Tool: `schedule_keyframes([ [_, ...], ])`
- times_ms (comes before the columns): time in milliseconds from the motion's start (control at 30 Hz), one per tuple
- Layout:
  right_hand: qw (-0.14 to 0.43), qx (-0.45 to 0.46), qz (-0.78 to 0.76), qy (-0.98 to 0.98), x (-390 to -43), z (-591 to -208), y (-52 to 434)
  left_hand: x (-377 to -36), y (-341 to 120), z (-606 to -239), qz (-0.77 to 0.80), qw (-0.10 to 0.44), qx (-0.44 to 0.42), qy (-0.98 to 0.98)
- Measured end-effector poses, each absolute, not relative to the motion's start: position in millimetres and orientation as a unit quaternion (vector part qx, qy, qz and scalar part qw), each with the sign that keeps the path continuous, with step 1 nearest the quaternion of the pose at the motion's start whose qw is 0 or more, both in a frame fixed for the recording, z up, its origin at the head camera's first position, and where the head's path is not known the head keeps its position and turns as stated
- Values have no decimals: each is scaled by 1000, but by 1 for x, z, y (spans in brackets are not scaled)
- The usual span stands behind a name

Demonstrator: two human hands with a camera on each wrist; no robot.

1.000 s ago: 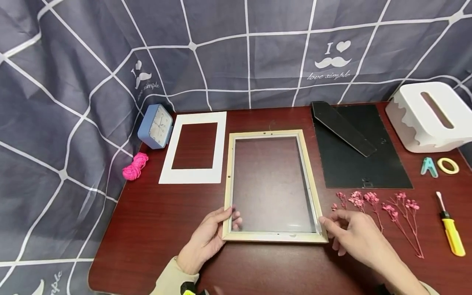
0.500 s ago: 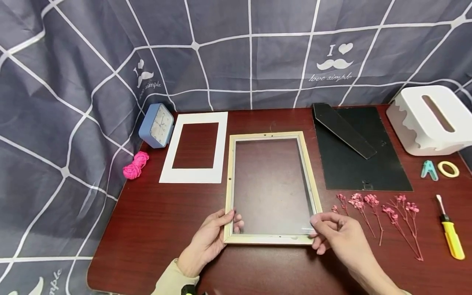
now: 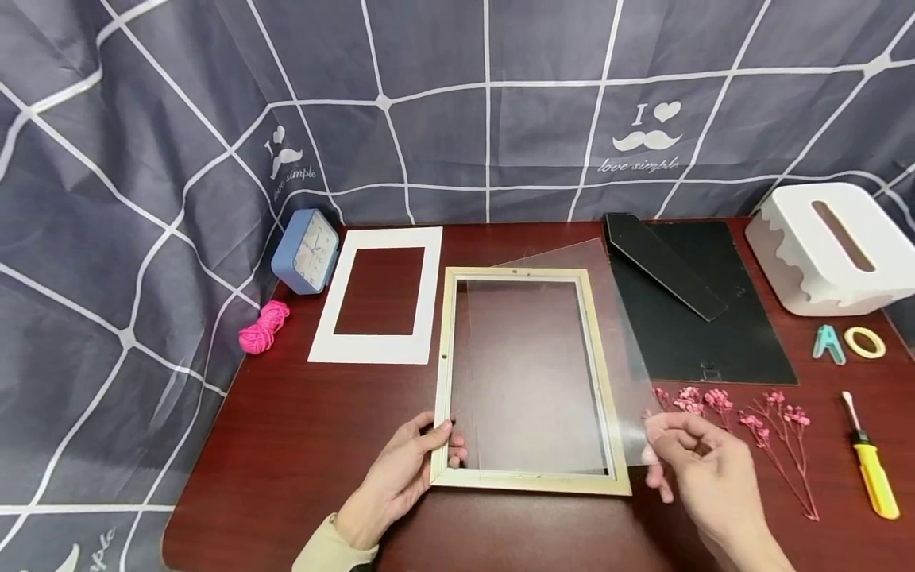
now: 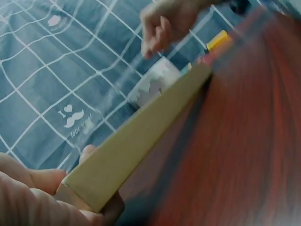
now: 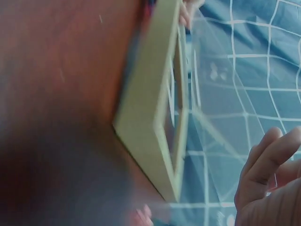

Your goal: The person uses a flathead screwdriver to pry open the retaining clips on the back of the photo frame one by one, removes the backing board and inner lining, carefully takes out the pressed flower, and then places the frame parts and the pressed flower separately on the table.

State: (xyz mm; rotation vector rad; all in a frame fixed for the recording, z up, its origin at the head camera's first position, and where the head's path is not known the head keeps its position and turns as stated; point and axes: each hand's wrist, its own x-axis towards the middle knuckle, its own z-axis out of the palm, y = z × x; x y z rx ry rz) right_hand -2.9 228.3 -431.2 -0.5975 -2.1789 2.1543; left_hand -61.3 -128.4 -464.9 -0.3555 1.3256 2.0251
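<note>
My left hand [image 3: 403, 469] grips the lower left corner of a light wooden picture frame [image 3: 529, 482], thumb on top and fingers under it. In the left wrist view the frame's near edge [image 4: 136, 136] is tilted up from the table. A clear sheet [image 3: 629, 357] lies askew over the frame, sticking out past its top and right sides. My right hand [image 3: 704, 469] pinches the lower right corner of this sheet between thumb and fingers. The right wrist view shows the sheet [image 5: 221, 108] raised above the frame [image 5: 146, 127].
A white mat board [image 3: 368, 349] lies left of the frame, by a blue clock [image 3: 306, 252] and pink yarn [image 3: 263, 326]. To the right are a black backing board [image 3: 743, 334], dried pink flowers [image 3: 775, 421], a screwdriver [image 3: 874, 469], a clip [image 3: 829, 344], a tape roll [image 3: 865, 342] and a tissue box [image 3: 822, 262].
The right hand moved from the frame's right side onto the sheet's corner, then lifted the sheet out of the frame toward the right. The left hand keeps its grip on the frame.
</note>
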Motion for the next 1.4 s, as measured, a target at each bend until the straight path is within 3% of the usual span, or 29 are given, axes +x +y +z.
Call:
schedule_keyframes([
  [333, 37, -175, 537, -824, -42, -388, 290, -49, -158, -461, 685, 326, -79, 646],
  [533, 14, -139, 542, -829, -97, -365, 325, -41, -172, -451, 550, 297, -9, 781],
  [733, -4, -100, 455, -885, -175, -345, 340, -34, -181, -443, 437, 281, 54, 853],
  [967, -46, -32, 406, -912, -257, -348, 347, -22, -181, -441, 395, 297, 58, 867],
  [1233, -91, 39, 329, -939, -319, -363, 340, -15, -181, -437, 392, 306, 57, 865],
  [1400, -34, 133, 227, -964, -346, -373, 324, -13, -176, -435, 396, 287, 40, 871],
])
